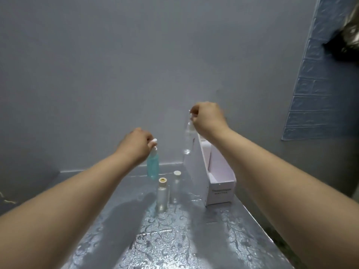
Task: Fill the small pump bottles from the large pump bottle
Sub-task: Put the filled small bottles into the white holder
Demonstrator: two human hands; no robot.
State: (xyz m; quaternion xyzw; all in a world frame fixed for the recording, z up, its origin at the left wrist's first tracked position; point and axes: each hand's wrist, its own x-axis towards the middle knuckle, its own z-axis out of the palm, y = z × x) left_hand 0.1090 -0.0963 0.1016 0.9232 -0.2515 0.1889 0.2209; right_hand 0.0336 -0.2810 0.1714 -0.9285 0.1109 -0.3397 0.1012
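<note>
The left hand (136,146) is pinching the top of a blue-tinted bottle (153,167), holding it above the silver patterned counter (174,239). The right hand (207,119) is closed around the pump head of a clear bottle (188,140), dangling it beside a white box (219,183). Two small frosted bottles (162,197) are standing capped on the counter between them, looking nearly empty. Which bottle is the large one is unclear; filling seems hardly begun, with everything still to pump.
</note>
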